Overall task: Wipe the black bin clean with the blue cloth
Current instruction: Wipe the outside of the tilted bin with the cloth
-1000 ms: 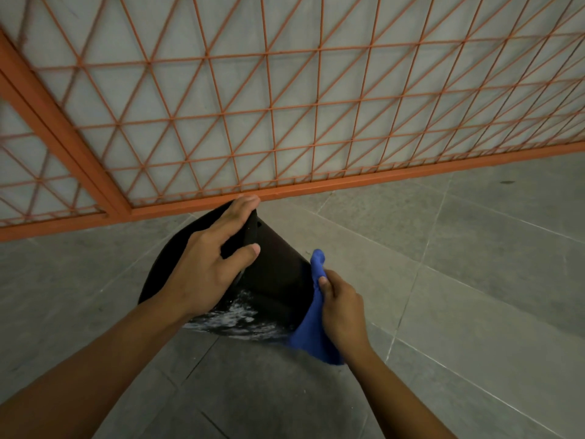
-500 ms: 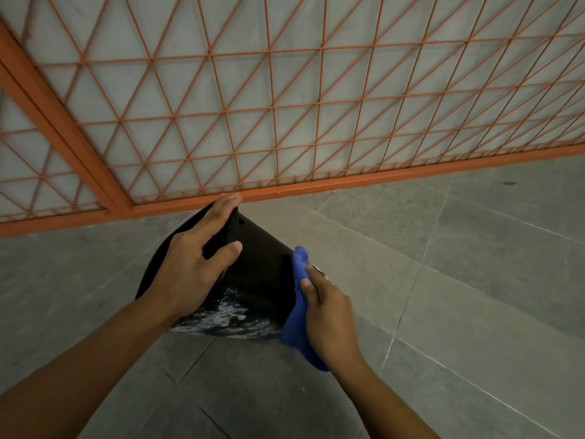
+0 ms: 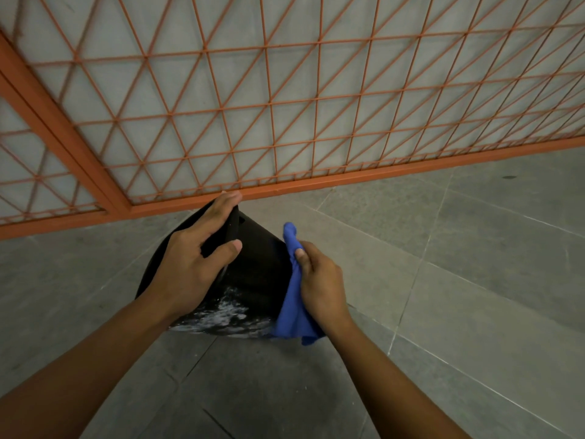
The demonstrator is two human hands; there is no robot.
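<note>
grey tiled floor (image 3: pixel 443 312): your left hand (image 3: pixel 190 267) grips black bin (image 3: pixel 256 267) rim, right hand (image 3: pixel 319 280) holds blue cloth (image 3: pixel 292 308) against its side. mid-wipe, probably; next hit the white residue.

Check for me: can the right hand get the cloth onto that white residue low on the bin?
Probably yes. The right hand holds the cloth against the bin beside the residue, with nothing between; the left hand grips the rim higher up.

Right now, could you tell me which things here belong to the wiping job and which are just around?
Job:
bin, held by left hand
cloth, gripped in right hand

Around:
orange grille
tiled floor
</note>
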